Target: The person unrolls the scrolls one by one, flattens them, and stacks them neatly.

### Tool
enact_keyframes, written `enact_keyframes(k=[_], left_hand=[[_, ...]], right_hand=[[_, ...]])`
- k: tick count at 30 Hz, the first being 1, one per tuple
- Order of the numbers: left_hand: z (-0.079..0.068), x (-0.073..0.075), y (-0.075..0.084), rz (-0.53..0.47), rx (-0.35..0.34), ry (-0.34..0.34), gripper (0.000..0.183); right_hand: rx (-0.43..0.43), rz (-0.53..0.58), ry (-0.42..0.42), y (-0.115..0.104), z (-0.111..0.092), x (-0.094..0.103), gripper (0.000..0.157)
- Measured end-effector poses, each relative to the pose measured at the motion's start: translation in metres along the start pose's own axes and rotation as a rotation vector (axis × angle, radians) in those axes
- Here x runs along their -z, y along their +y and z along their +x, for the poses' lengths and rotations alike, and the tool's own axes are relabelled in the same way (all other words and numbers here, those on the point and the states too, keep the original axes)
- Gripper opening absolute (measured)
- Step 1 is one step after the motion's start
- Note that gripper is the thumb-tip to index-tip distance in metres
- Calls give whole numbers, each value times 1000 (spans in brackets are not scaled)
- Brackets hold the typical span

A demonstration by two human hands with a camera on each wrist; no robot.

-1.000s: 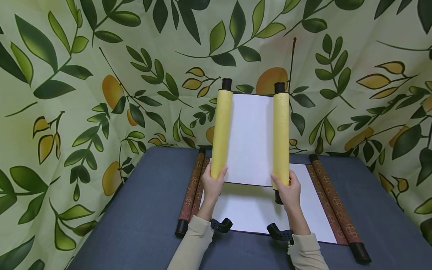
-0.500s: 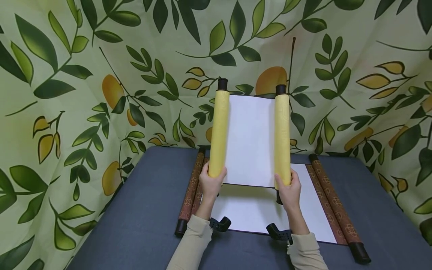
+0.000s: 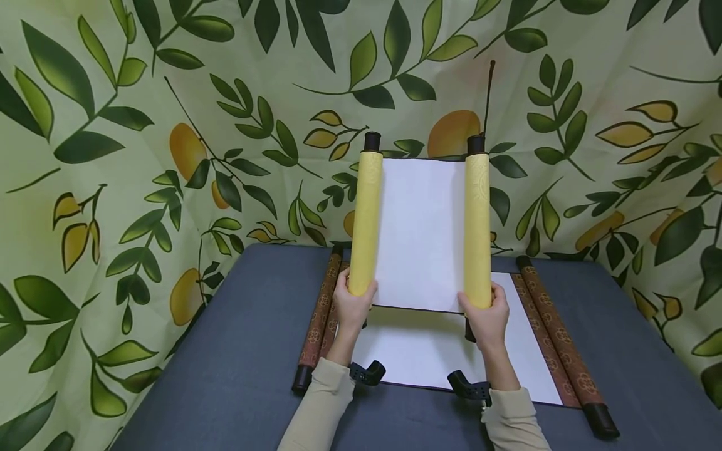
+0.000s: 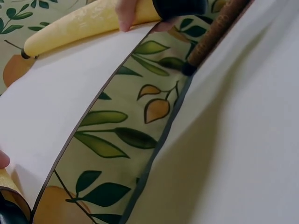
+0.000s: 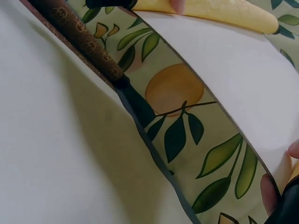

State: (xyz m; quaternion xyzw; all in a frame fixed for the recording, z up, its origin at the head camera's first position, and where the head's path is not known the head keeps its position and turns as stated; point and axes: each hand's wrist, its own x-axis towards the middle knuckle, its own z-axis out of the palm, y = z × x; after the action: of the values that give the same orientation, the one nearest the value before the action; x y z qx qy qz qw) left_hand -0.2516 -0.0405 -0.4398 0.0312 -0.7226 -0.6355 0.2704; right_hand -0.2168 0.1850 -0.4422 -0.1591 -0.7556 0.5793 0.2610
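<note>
A scroll with two yellow rolls and a white sheet (image 3: 420,232) between them is held up in the air in the head view. My left hand (image 3: 353,304) grips the left yellow roll (image 3: 366,219) near its lower end. The right yellow roll (image 3: 477,225) is gripped low down by my right hand (image 3: 486,319). Black knobs cap the rolls. In each wrist view only fingers of the hands show, such as a finger (image 4: 125,14) on the far roll at the top of the left wrist view. The sheet's face looks blank.
Below lies a larger open scroll, its white sheet (image 3: 417,357) partly hidden, with brown patterned rolls (image 3: 564,344) at both sides. It rests on a blue-grey table (image 3: 242,351). A leaf-patterned cloth (image 3: 254,125) hangs behind and to the sides.
The right roll has moved right with my right hand, and the left roll slightly left. More of the white sheet shows between them. The scroll below has stayed in place.
</note>
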Motion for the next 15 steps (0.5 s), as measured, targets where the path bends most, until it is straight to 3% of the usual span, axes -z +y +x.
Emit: enact_keyframes(k=[7, 15], left_hand=[[2, 2, -2, 27, 10, -24, 46], [2, 4, -1, 22, 57, -119, 45]], right_hand=[[30, 17, 44, -1, 1, 4, 46], [21, 42, 36, -1, 3, 7, 43]])
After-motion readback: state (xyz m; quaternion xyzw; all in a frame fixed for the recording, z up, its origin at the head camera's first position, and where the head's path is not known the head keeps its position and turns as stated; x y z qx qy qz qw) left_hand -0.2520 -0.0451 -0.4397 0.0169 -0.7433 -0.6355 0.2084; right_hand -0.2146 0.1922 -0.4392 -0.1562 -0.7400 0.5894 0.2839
